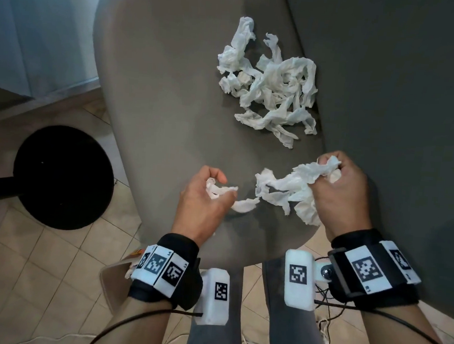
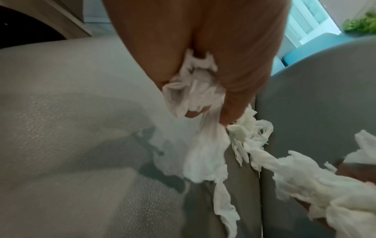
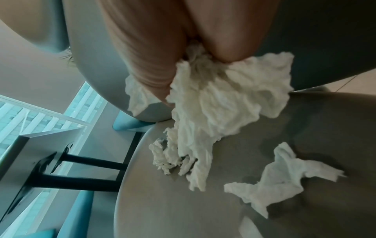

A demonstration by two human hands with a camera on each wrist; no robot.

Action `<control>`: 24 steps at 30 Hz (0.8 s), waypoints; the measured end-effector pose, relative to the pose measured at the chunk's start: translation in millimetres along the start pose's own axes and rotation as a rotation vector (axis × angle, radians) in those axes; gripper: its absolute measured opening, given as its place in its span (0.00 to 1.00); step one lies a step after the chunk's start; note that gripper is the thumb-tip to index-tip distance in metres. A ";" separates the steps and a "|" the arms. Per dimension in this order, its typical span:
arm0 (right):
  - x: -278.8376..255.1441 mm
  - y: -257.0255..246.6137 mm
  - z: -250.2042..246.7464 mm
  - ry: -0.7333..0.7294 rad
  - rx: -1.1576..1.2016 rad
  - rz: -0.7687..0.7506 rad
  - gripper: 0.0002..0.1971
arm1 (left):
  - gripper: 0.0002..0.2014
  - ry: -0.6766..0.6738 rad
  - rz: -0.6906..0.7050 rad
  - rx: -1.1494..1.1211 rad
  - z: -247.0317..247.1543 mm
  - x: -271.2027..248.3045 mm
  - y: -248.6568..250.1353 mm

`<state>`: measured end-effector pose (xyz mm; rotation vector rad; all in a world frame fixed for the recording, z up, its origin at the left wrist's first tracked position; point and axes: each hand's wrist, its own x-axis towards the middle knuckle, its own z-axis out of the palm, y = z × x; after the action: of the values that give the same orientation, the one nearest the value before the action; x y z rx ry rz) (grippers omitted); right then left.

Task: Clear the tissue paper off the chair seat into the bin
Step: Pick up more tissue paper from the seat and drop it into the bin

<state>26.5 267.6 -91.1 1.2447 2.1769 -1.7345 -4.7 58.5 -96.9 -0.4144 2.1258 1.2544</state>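
My left hand (image 1: pixel 205 197) has its fingers (image 2: pixel 240 90) curled tight round a small wad of tissue (image 1: pixel 219 190), a strip trailing from it down to the chair seat (image 1: pixel 170 114). My right hand (image 1: pixel 340 190) clenches a bigger crumpled bunch (image 1: pixel 286 186), knuckles up, its loose ends hanging over the seat's near edge. Both wrists reach forward over that edge, each strapped with black-and-white square markers; I cannot read any writing. The loose tissue pile (image 1: pixel 269 83) lies further back on the seat, against the backrest (image 1: pixel 388 75)

seat left half (image 1: pixel 155 107): bare | right: backrest (image 1: pixel 387 89) (upright) hems tissue pile (image 1: pixel 269 86)
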 end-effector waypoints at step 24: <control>-38.7 -22.8 65.3 -0.562 -0.327 -0.076 0.08 | 0.20 0.369 -0.373 -0.618 -48.3 -117.1 -67.3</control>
<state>11.8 191.2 -75.9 0.5217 2.0571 -1.4388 103.5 -22.2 -48.2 -1.3280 1.7650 1.6776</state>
